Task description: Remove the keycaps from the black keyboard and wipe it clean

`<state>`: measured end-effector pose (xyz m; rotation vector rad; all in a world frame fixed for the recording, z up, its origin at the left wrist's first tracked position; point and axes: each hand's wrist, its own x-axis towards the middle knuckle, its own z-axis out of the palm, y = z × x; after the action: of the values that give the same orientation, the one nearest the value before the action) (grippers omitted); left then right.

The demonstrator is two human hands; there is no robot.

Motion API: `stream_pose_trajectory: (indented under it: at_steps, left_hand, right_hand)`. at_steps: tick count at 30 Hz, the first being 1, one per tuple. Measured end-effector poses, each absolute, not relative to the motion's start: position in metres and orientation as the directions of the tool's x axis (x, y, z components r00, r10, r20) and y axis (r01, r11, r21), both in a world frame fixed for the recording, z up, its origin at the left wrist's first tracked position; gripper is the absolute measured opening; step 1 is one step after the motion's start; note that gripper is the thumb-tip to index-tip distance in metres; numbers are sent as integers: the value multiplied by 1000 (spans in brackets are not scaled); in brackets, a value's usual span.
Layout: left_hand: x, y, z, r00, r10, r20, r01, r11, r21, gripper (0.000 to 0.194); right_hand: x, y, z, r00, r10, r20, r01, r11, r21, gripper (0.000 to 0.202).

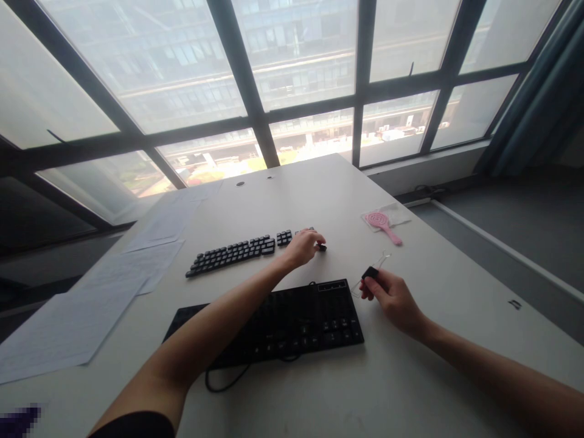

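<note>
Keycaps [237, 253] are apparently being arranged beyond the keyboard [314, 311] by the left hand [305, 247], its grip unclear, with a keycap puller [370, 272] pinched in the right hand [391, 299], careful alignment seemingly called for next.

Keyboard [296, 310], keycaps [232, 255] and clip [370, 272] are black, the hairbrush [378, 219] pink, the table [310, 188] white.

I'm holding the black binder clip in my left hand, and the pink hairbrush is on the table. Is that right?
Wrong hand: the head view shows your right hand holding the black binder clip. The pink hairbrush is indeed on the table.
</note>
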<state>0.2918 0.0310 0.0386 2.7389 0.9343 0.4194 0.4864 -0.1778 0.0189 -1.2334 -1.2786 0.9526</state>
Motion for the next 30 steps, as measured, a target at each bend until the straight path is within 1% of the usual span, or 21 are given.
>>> stream_pose_trajectory:
  at_steps: [2,4,7,11,13,18,23,30]
  left_hand:
    - [290,30,40,769,602,215,536,-791,295,28]
    - [288,27,42,744,616,258,545,-783,298,32]
    - [284,19,43,676,669,309,603,-743,290,24]
    - [286,8,42,673,681,288,650,-731,208,16]
    - [288,6,41,672,687,276,663,-724,189,13]
    - [291,12,38,638,704,312,691,-702,172,13]
    - [291,22,35,553,759,345,755,-631,179,12]
    - [292,32,32,522,778,350,766,-608,209,14]
  right_hand:
    - [487,-178,19,109,981,160,125,146,-981,27]
    - [486,-178,19,107,981,161,125,148,-981,27]
    - [485,-178,19,98,981,165,127,152,-980,27]
    - [485,-179,19,90,984,157,128,145,-981,27]
    - [485,-179,19,89,983,158,122,146,-982,27]
    - [486,-179,18,96,981,169,121,157,-980,27]
    - [487,-179,17,85,984,160,119,149,-982,27]
    - [486,-179,20,92,983,157,130,144,-981,29]
